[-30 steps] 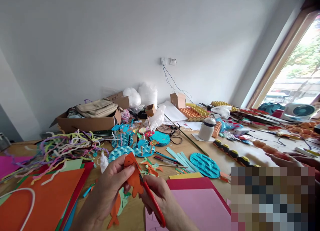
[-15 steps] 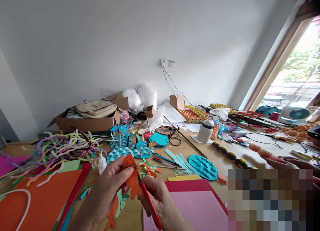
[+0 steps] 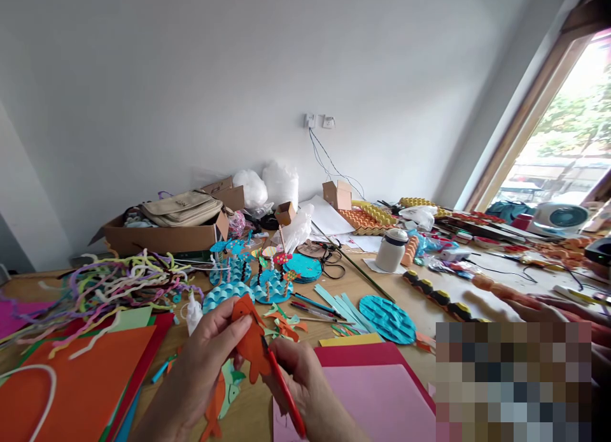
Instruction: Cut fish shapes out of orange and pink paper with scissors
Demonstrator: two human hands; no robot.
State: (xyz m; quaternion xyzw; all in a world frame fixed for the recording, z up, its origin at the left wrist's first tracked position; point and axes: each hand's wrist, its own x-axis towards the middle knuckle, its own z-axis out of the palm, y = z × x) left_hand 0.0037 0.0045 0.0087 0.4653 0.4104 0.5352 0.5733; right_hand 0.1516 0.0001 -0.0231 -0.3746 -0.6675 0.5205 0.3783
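Note:
Between thumb and fingers, my left hand (image 3: 212, 349) pinches an orange paper fish (image 3: 249, 346) with a drawn eye near its top. My right hand (image 3: 298, 372) is closed round red-handled scissors (image 3: 285, 391), whose blades meet the fish's right edge. Under my hands on the table lie another orange paper fish (image 3: 214, 404) and a green one (image 3: 231, 388), both partly covered. Beyond the held fish is a small heap of orange and green paper scraps (image 3: 284, 324).
Orange sheets (image 3: 86, 372) lie left, below tangled pipe cleaners (image 3: 133, 283); pink paper (image 3: 377, 397) lies right. Blue wave models (image 3: 272, 286), a blue disc (image 3: 387, 319) and a white jar (image 3: 391, 251) stand beyond. Another person's hand (image 3: 544, 309) is at the far right.
The scissors and the held fish have shifted only slightly. Both hands keep their grips, and the other person's hand at the right has moved a little.

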